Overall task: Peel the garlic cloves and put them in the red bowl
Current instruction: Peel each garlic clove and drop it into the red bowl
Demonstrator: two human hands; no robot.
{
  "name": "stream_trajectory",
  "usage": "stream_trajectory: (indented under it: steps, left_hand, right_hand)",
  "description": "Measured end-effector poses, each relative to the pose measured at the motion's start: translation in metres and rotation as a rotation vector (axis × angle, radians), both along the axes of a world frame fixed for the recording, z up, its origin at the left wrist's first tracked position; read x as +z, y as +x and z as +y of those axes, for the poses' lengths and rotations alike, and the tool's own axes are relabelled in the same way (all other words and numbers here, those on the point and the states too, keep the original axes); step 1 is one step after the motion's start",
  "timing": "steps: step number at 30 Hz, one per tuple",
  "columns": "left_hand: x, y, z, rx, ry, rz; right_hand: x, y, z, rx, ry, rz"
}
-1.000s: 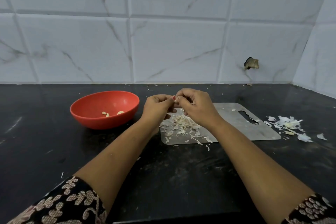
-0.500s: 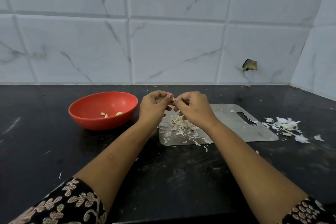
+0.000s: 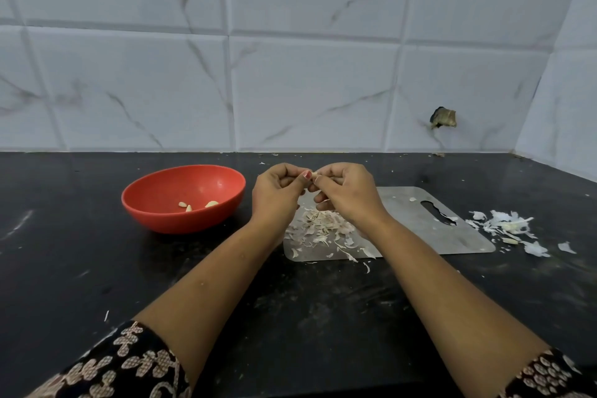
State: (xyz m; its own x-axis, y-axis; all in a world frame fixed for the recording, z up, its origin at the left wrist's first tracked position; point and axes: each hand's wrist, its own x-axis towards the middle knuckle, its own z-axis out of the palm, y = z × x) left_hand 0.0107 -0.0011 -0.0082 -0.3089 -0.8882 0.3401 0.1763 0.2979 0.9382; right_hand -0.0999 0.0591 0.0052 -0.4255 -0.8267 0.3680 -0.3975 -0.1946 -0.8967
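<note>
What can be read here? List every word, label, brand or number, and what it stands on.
None: no readable text in this view.
The red bowl, steel cutting board, marbled wall tiles and black countertop bear no lettering.
The sleeves show only a floral pattern.
The left hand and right hand pinch an unmarked garlic clove.

The bowl (image 3: 181, 223) is orange-red, and the garlic cloves (image 3: 211, 203) in it are pale yellow. The desk (image 3: 64, 268) is black (with faint whitish smears). The wall tiles (image 3: 307, 90) are white with grey marble veins. The sleeves (image 3: 129, 362) are black with a cream flower pattern.
</note>
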Motion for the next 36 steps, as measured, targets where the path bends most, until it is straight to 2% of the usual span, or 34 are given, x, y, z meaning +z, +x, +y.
stream_trajectory:
  steps: [18,28,33,36]
  left_hand:
    - [-0.003,-0.003,0.0,-0.007,-0.01,-0.064]
    - [0.002,0.002,-0.001,-0.165,0.076,-0.04]
    - [0.001,0.004,-0.009,-0.076,-0.011,-0.035]
    - [-0.002,0.005,-0.014,-0.016,-0.116,-0.054]
  right_hand:
    - [0.001,0.001,0.004,-0.042,-0.035,0.091]
    - [0.002,0.002,0.005,-0.032,-0.059,0.082]
    - [0.006,0.0,0.006,0.036,-0.015,0.044]
    - [0.004,-0.001,0.005,0.029,0.002,0.119]
